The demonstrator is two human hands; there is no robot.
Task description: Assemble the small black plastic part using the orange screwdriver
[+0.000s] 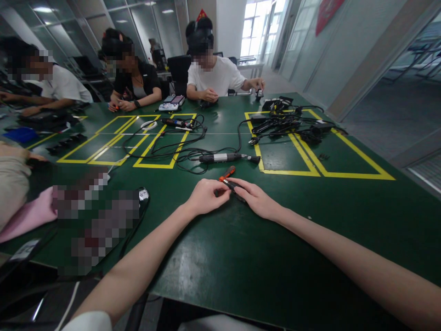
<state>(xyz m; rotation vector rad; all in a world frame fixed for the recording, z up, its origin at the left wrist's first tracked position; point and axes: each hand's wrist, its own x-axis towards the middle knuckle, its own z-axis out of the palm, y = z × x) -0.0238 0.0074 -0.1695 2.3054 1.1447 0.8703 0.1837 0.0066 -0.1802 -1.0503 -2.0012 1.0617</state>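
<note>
Near the middle of the green table (203, 239), both my hands come together around a small black rod-shaped piece (237, 190) with a silvery end. My right hand (257, 198) has its fingers wrapped along the piece from the right. My left hand (208, 196) is closed in a pinch at the silvery end; what lies between its fingertips is hidden. Just beyond my fingertips lies an orange-and-black handle (228, 173), like that of a screwdriver. Past it rests a corded electric screwdriver (220, 157), grey and black, pointing left.
Black cables and adapters (279, 122) are heaped at the back right, among yellow tape outlines (358, 175). Another corded tool (174, 122) lies back left. A blurred-out object (106, 225) sits left of my forearm. Several people sit around the table; one (215, 76) is opposite.
</note>
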